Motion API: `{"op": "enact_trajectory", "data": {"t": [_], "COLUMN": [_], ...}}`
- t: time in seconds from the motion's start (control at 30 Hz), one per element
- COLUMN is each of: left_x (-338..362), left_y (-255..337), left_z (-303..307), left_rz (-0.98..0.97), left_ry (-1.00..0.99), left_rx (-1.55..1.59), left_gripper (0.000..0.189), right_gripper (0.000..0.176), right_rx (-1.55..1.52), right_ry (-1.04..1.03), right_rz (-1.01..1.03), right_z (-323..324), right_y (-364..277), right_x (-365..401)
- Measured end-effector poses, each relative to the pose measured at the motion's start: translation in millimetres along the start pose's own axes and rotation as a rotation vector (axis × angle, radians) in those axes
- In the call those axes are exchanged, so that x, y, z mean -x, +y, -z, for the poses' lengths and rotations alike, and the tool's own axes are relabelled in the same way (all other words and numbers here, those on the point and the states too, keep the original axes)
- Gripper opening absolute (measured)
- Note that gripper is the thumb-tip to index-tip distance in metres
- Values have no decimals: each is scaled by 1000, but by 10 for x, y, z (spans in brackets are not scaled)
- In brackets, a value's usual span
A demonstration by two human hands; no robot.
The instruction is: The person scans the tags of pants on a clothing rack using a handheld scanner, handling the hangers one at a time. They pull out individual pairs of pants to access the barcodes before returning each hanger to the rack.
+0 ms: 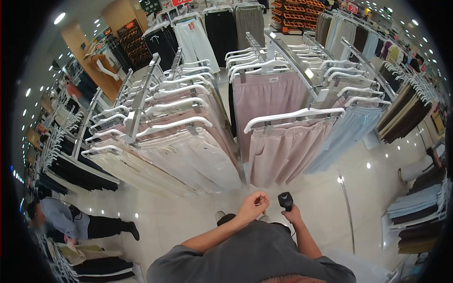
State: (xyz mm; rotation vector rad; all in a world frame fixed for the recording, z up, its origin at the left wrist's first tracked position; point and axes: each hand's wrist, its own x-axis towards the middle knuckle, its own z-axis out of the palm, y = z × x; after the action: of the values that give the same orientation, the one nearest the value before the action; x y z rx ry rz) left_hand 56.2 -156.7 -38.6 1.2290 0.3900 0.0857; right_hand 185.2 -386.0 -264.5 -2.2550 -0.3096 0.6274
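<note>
My right hand (292, 214) is wrapped round the handle of a black barcode scanner (285, 200), its head pointing up and away from me. To its left, my left hand (255, 206) is loosely curled in front of my body, with nothing visible between the fingers. Just ahead of both hands, pink trousers (287, 151) hang from a white hanger (295, 114) at the near end of a rail. Cream trousers (193, 158) hang to the left, and light blue trousers (347, 134) to the right. Neither hand touches the clothes.
Metal rails (297, 63) packed with white hangers stretch away in front. A person (71, 219) stands at the left beside folded clothes (101, 266). Stacks of folded clothes (417, 212) lie on a low stand at right. Pale glossy floor (325, 217) surrounds me.
</note>
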Motion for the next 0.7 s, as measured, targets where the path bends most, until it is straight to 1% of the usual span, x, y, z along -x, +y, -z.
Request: {"op": "enact_trajectory", "data": {"t": [0.03,0.07,0.13,0.17,0.2,0.27,0.3,0.37,0.4,0.47,0.5,0.57,0.6,0.63,0.67,0.7], "left_x": [-18,-29,-60,-80,-92,-116,-130,-166,-180,-227,-260,-344,-392,-431,-470,-512], "left_y": [-9,-11,4,15,28,51,61,91,94,114,137,206,255,314,388,495], "left_z": [-56,-98,-145,-161,-172,-175,-174,-145,-135,-113,-101,-59,-26,10,47,72], "left_rz": [-23,-22,-35,-36,-27,-14,-8,1,-12,-23,-36,-45,-121,-193,-175,-284], "left_ry": [-4,-1,-7,-2,20,44,61,73,79,79,96,107,108,110,107,135], "left_rx": [13,14,-1,-3,-13,-26,-9,3,13,27,23,20,-14,-46,-42,-94], "left_gripper": [8,8,10,10,10,10,11,11,11,11,11,12,11,10,10,10], "right_gripper": [41,41,36,33,33,33,33,37,37,33,33,34,34,33,33,29], "right_rx": [-11,-10,-145,-196,-198,-243,-246,-339,-339,-468,-465,-448,-448,-434,-418,-395], "right_ry": [-51,-55,-101,-128,-133,-122,-124,-34,-32,31,34,-26,-23,-8,6,-7], "right_rz": [32,32,63,113,116,218,217,317,313,411,407,360,351,384,412,399], "right_z": [114,241,502,582,661,809,875,956,962,971,994,1033,1047,1059,1067,1075], "right_y": [-151,-355,-796,-909,-1047,-1347,-1492,-1771,-1867,-2021,-2074,-2166,-2197,-2220,-2229,-2217], "right_x": [-24,-13,40,35,46,101,148,227,247,274,300,339,343,347,357,346]}}
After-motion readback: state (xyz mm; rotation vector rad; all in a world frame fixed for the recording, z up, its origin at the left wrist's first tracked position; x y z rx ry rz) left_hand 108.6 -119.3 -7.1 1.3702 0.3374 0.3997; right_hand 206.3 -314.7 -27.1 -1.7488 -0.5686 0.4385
